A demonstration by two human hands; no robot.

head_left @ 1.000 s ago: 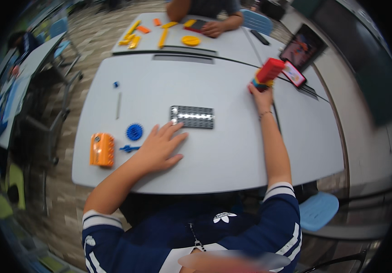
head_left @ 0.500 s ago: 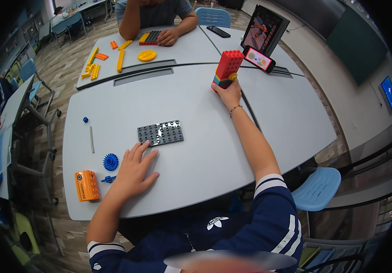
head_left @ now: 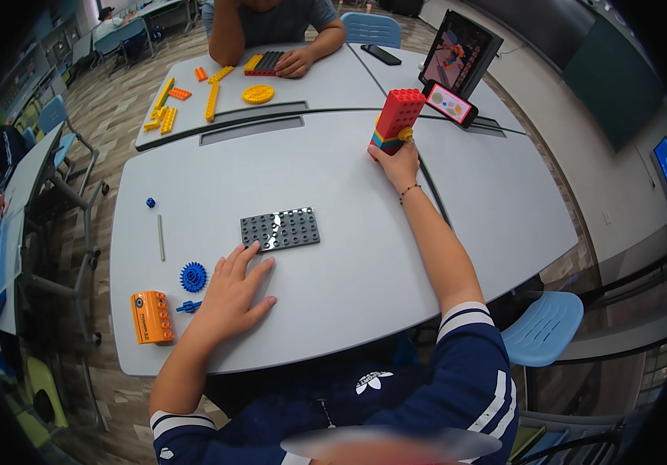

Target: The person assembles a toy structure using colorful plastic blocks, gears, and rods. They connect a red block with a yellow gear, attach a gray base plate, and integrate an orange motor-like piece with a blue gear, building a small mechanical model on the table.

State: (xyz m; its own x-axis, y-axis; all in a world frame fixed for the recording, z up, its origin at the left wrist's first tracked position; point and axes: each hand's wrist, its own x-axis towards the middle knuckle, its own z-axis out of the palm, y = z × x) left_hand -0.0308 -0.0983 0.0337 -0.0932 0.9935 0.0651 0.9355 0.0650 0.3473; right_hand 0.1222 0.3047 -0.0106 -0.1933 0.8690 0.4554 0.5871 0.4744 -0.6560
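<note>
My right hand [head_left: 397,164] reaches far across the grey table [head_left: 349,294] and grips the base of a tall red brick stack [head_left: 395,118] with blue and yellow layers at its bottom. My left hand [head_left: 232,291] lies flat on the table, fingers spread, holding nothing. Its fingertips sit just below the left end of a dark grey studded plate [head_left: 280,229]. A blue gear [head_left: 193,276], a small blue connector [head_left: 188,307] and an orange block [head_left: 150,316] lie to the left of that hand.
A thin grey axle [head_left: 160,237] and a small blue piece [head_left: 149,202] lie further left. A phone [head_left: 449,103] and a tablet [head_left: 459,53] stand behind the red stack. Another person across the far table rests a hand by yellow and orange parts [head_left: 211,91]. A blue chair [head_left: 542,329] is at right.
The view has shifted with my head, so everything sits lower and more to the right in the picture. Both hands keep their places: right on the red stack, left flat by the grey plate.
</note>
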